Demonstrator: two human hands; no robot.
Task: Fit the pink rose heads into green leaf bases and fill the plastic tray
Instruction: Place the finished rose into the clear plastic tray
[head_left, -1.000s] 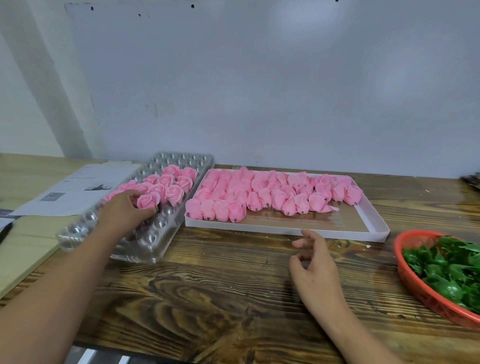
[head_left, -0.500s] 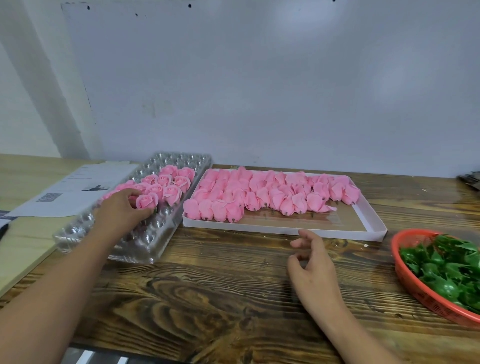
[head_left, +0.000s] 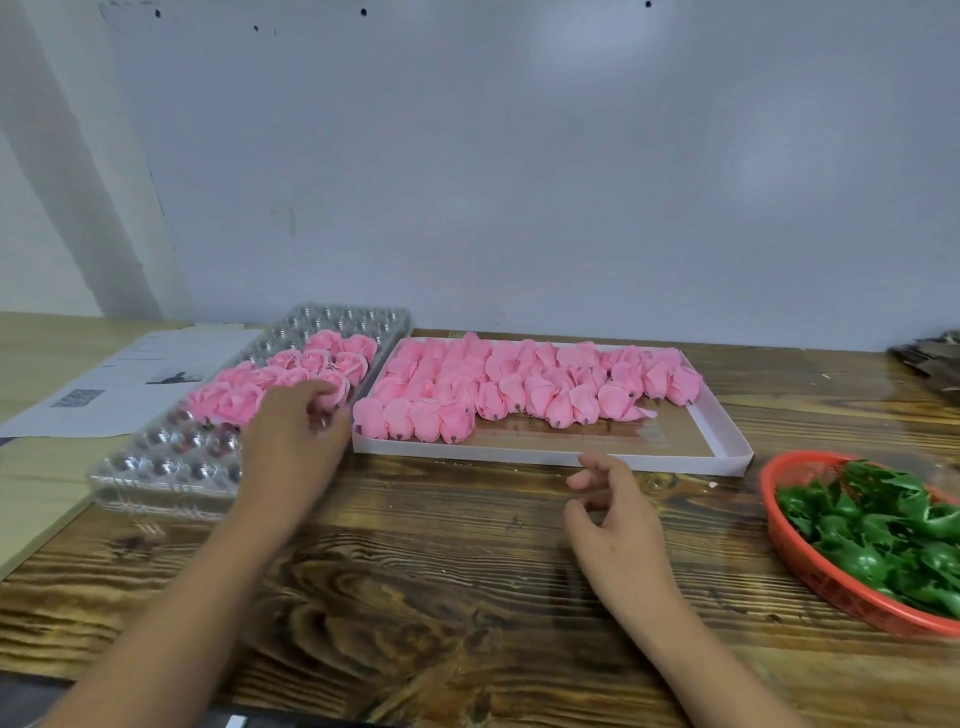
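A clear plastic tray (head_left: 156, 467) at the left holds several finished pink roses (head_left: 311, 358) in its middle rows. My left hand (head_left: 293, 441) hovers over the tray's right edge, fingers loosely bent, fingertips against the nearest rose (head_left: 337, 387), nothing visibly held. A white flat box (head_left: 722, 447) in the middle holds several loose pink rose heads (head_left: 519, 384) lying on their sides. My right hand (head_left: 613, 514) rests on the wooden table in front of the box, relaxed and empty. A red basket (head_left: 815, 577) of green leaf bases (head_left: 883, 525) sits at the right.
Printed papers (head_left: 119, 379) lie left of the tray on a lighter table surface. A dark object (head_left: 930, 358) lies at the far right edge. A grey wall stands close behind everything. Bare dark wooden tabletop (head_left: 441, 571) stretches in front of both hands.
My left hand has shifted right across the tray, from its middle to its right edge beside the white box. The right hand has barely moved.
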